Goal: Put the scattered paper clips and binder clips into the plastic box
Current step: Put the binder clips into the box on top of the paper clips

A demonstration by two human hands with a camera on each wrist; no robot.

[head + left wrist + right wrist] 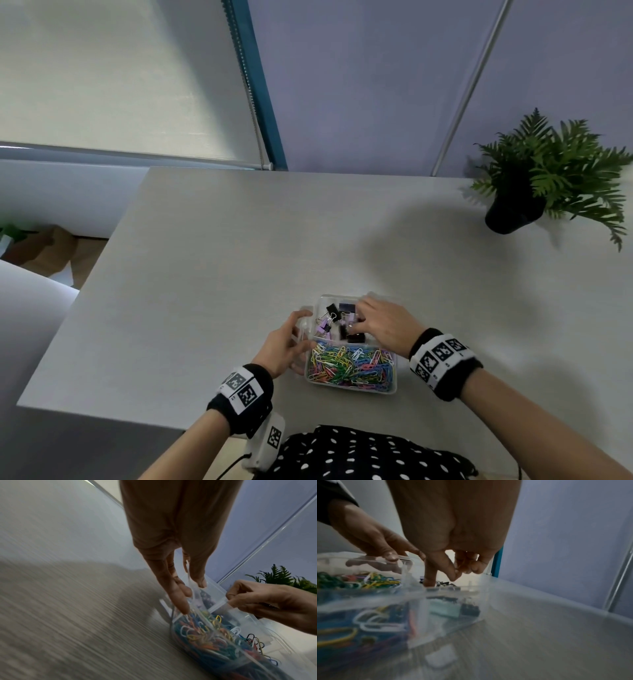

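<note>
Currently: plastic box (393, 385) on counter (205, 274), 2 compartments; paper clips (349, 368) near, binder clips (330, 317) far. Left hand (282, 346) grip straddles box wall; right hand (383, 325) grip contents indiscernible.

1. My left hand (279, 346) is bare; its wrist wears a black band (241, 394) with a white panel of square black-and-white tags.
2. A white camera unit (265, 442) with one more tag hangs under that wrist, trailing a black cable (236, 462).
3. My right hand (383, 325) is bare too, with a matching black band (443, 365) and white tag panel.
4. Forearms are uncovered.
5. I wear a black garment (363, 455) with white polka dots.
</note>
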